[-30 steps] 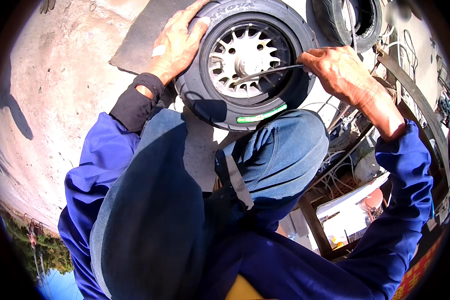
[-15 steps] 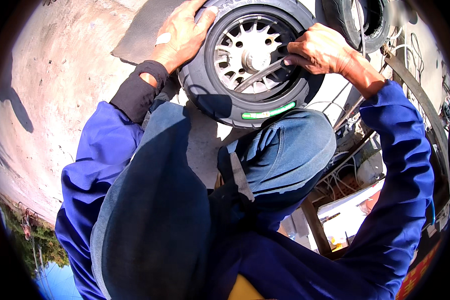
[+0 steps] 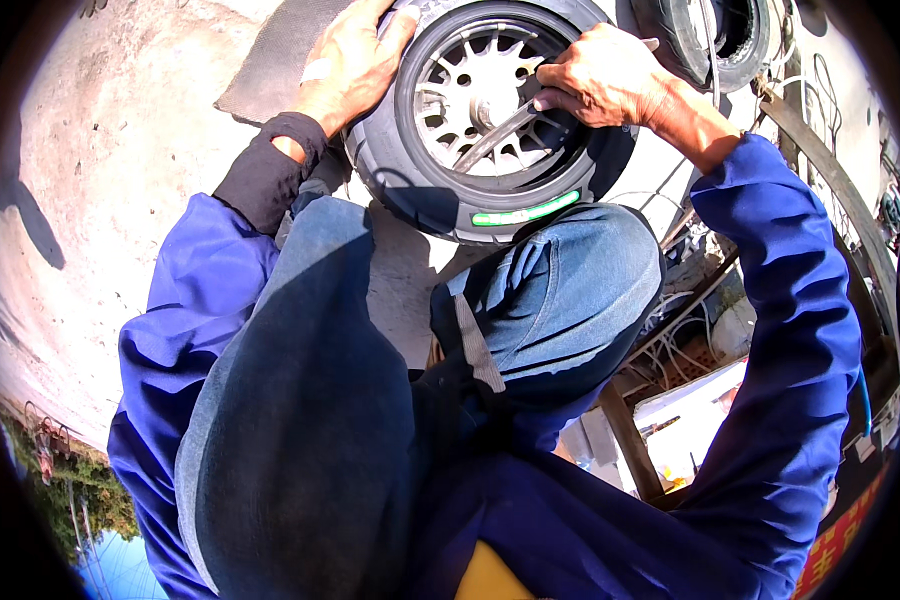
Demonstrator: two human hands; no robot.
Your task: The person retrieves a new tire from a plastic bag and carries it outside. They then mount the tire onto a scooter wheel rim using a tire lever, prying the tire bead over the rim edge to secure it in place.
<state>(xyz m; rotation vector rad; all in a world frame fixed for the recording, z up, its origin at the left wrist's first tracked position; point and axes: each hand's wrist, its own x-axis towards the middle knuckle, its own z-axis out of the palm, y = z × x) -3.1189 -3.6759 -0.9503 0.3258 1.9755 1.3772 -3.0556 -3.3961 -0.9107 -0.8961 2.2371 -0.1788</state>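
A black tyre with a green-and-white label lies around a silver spoked wheel rim, in front of my knees. My left hand rests on the tyre's left side, thumb spread; its fingertips run out of the picture at the top. My right hand is wrapped round a metal tyre lever. The lever slants down to the left across the rim, past the hub. Near the right hand a dark gap shows between the tyre and the rim's edge.
A dark textured mat lies left of the wheel. Another tyre lies at the upper right. Along the right are cables, a curved metal strip and a white box. Pale concrete ground spreads to the left.
The wheel and both hands sit slightly higher and further left in the picture. My right hand has turned a little with the lever, whose far end now shows beyond the hand.
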